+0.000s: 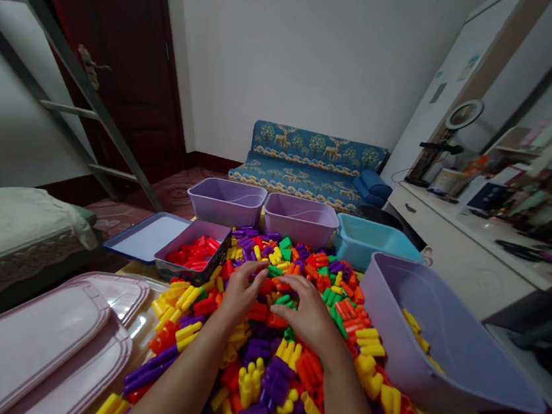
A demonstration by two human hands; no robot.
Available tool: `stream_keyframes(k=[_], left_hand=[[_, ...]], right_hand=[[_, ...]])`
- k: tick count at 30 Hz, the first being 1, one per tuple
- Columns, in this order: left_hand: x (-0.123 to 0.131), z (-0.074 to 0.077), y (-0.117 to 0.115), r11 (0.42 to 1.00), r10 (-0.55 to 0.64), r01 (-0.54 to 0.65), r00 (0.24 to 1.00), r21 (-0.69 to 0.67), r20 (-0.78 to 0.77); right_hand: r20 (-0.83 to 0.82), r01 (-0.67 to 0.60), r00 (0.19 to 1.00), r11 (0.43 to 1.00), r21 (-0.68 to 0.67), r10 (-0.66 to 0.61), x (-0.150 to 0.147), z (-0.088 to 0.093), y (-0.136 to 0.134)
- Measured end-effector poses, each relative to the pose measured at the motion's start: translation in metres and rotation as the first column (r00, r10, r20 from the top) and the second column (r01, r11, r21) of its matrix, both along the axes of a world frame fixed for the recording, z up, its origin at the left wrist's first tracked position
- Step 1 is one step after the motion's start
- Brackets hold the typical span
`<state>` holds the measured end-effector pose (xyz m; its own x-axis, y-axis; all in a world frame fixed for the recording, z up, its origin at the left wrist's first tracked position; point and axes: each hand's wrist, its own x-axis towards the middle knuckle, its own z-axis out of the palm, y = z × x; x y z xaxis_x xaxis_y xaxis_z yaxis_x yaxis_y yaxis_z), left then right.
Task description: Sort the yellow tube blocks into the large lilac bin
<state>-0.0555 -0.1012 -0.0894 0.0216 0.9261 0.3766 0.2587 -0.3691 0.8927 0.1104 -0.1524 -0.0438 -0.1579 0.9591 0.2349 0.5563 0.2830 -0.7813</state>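
- The left hand point(242, 291) is at the middle of the frame, palm inward, its thumb and fingers curved and apart.
- The right hand point(308, 309) faces it just to the right, thumb and fingers spread, with green pieces point(284, 299) visible in the gap.
- Both hands are over the pile of plastic pieces point(249, 387); whether the left fingertips touch any piece is hard to tell in this dim view.
- The pile, in red, orange, yellow, green and purple, runs from the centre to the bottom edge, many pieces lying joined in rows.
- Left of centre, a rectangular box point(213, 232) holds red pieces point(194, 251), with a blue-edged lid point(148, 235) beside it.
- Behind the pile stand 2 purple tubs, the left tub point(225, 211) and the middle tub point(298, 226), then a teal tub point(376, 245).
- At right, a larger lavender tub point(460, 341) holds a few yellow pieces point(415, 324).
- Pale pink lids point(24, 318) overlap at the lower left.
- A blue patterned sofa point(312, 148) stands against the wall, upper centre.
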Motion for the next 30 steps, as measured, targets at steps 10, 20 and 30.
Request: stream_keyframes(k=[10,20,30], left_hand=[[-0.005,0.008,-0.001,0.989,0.145,-0.145,0.989,-0.018,0.041],[-0.009,0.003,-0.003,0.918,0.394,-0.345,0.847,0.194,-0.356],[-0.005,0.0,-0.009,0.855,0.433,-0.514,0.634,0.069,-0.64]], right_hand=[[0.468,-0.207,0.863,0.978,-0.012,0.189,-0.033,-0.004,-0.017],[0.398,0.171,0.888,0.97,0.175,-0.228,-0.011,-0.004,0.002],[0.323,0.143,0.929,0.981,0.134,-0.18,-0.011,-0.019,0.008]])
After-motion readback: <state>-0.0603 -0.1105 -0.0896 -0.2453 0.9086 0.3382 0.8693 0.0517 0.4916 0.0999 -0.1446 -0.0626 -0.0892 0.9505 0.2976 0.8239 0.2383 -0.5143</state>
